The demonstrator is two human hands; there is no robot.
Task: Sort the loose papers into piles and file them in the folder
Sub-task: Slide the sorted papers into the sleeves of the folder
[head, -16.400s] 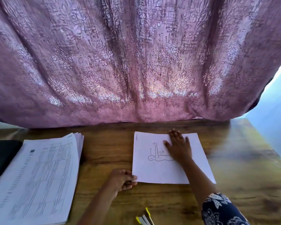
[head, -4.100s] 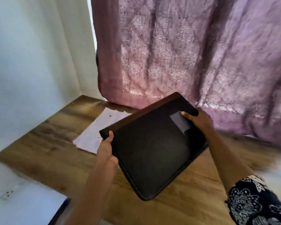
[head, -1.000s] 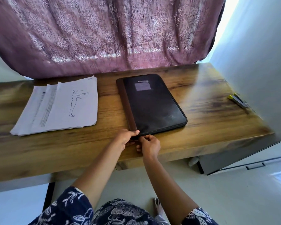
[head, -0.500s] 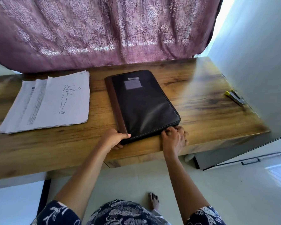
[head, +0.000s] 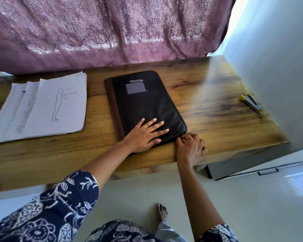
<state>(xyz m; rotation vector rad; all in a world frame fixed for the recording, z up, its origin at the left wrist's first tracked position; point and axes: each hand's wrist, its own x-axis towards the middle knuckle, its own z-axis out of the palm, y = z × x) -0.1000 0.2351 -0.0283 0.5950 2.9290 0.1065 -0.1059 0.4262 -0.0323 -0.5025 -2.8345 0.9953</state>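
Nearer than the folder [head: 147, 105], in the foreground: a bare foot [head: 162, 213] on the pale floor [head: 243, 203], and a blue-and-white patterned sleeve [head: 59, 206] on the left arm.

At the folder's near right corner, the right hand [head: 191, 147], grip pressed together. Thumb and curled fingers pinched against the rim, the part pinched too small to make out.

Just left of that, on the folder's near end, the left hand [head: 145, 135], grip spread wide. Palm down, fingers straight and fanned, flat on the black cover, clasping nothing.

Folder itself closed, flat on the wooden counter [head: 217, 110]. Black, with a brown spine along its left side and a grey patch toward its far end. Near edge close to the counter's front lip.

Left of the folder and apart from it, a fanned pile of papers [head: 42, 109], the top sheet bearing a line drawing of a standing figure with arm outstretched.

Well right of the folder, by the pale wall, a small yellow-tipped grey tool [head: 251, 103].

Beyond the folder's far end, a mauve patterned curtain [head: 103, 32] hanging down to the counter.
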